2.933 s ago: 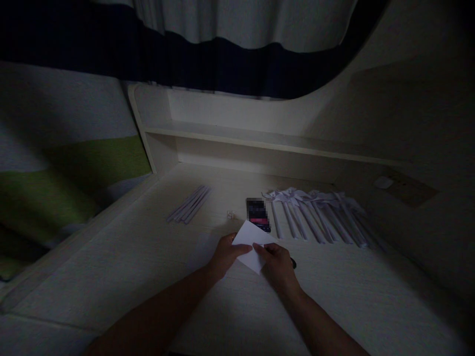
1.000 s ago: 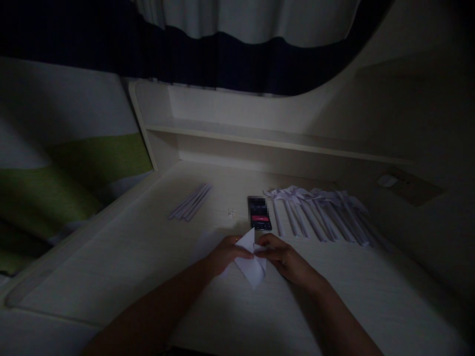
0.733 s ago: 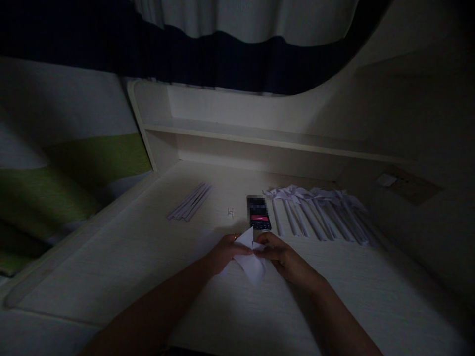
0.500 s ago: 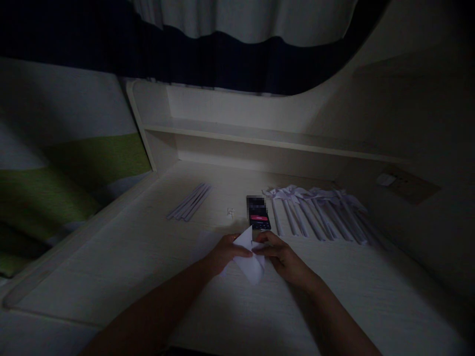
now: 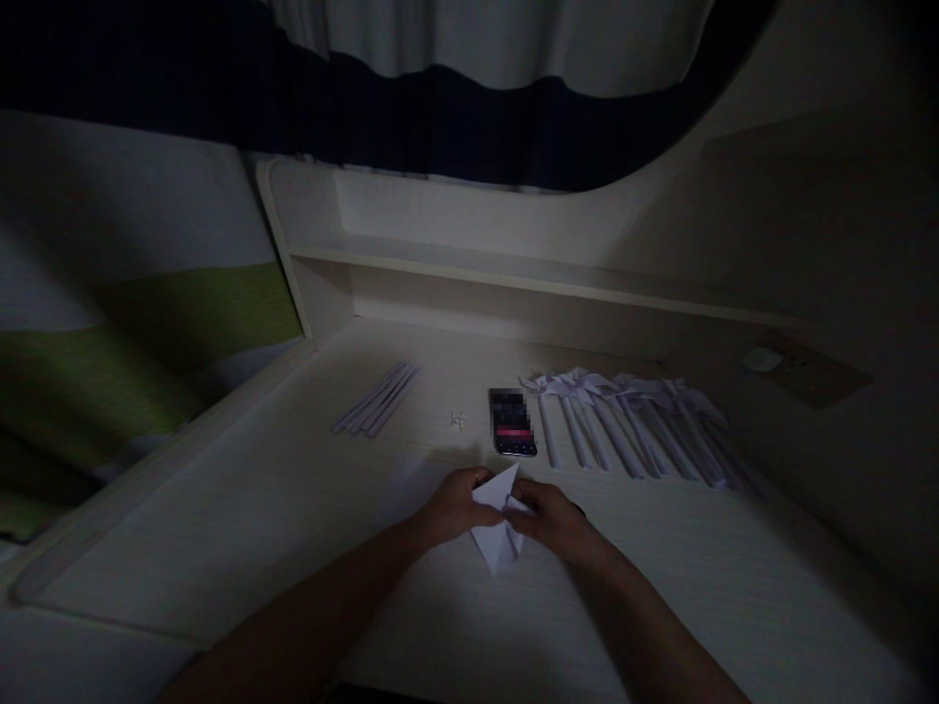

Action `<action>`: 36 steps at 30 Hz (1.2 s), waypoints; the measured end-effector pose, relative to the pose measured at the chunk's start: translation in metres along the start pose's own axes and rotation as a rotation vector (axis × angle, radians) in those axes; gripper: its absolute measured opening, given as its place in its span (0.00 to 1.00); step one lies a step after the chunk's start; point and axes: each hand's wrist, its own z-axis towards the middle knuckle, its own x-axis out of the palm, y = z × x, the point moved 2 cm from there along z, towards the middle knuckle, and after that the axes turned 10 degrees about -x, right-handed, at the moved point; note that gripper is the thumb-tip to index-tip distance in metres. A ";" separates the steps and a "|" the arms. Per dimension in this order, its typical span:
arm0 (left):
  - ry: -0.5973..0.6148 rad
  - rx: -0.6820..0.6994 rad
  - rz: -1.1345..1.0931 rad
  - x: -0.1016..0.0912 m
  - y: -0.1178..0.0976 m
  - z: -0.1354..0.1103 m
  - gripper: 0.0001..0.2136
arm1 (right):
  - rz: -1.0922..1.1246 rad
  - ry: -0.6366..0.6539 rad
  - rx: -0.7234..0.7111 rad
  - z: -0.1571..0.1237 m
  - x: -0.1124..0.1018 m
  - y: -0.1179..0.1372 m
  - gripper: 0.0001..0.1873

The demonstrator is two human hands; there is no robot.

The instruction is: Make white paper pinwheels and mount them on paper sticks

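Note:
A folded piece of white paper (image 5: 496, 544) with pointed corners is held between both hands, just above the desk. My left hand (image 5: 456, 506) grips its left side, thumb on top and fingers behind. On the other side, my right hand (image 5: 549, 516) pinches the right part of the paper near its centre. Beyond the hands lies a smartphone (image 5: 513, 422) with its screen lit. Several paper pinwheels (image 5: 587, 391) with rolled paper sticks lie in a row to the right. The fingers behind the paper are partly hidden.
Several rolled paper sticks (image 5: 378, 399) lie at the left, and small white pieces (image 5: 458, 420) rest near the phone. A pale sheet (image 5: 411, 484) lies by my left hand. A shelf (image 5: 469, 262) spans the back of the desk. Curtains (image 5: 147, 313) hang at the left.
Both hands have moved slightly nearer to me and to the right with the paper. The paper is turned a little, and my right fingers have closed in more around its right side.

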 end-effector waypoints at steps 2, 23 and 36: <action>-0.012 0.019 0.018 0.000 0.002 0.001 0.14 | 0.011 -0.011 0.010 0.000 0.001 0.000 0.08; 0.023 0.023 -0.388 0.004 -0.009 -0.002 0.15 | 0.382 -0.551 0.118 -0.001 0.005 -0.022 0.10; -0.104 -0.042 -0.264 -0.002 0.000 0.001 0.12 | 0.347 -0.566 0.135 0.000 0.015 -0.015 0.14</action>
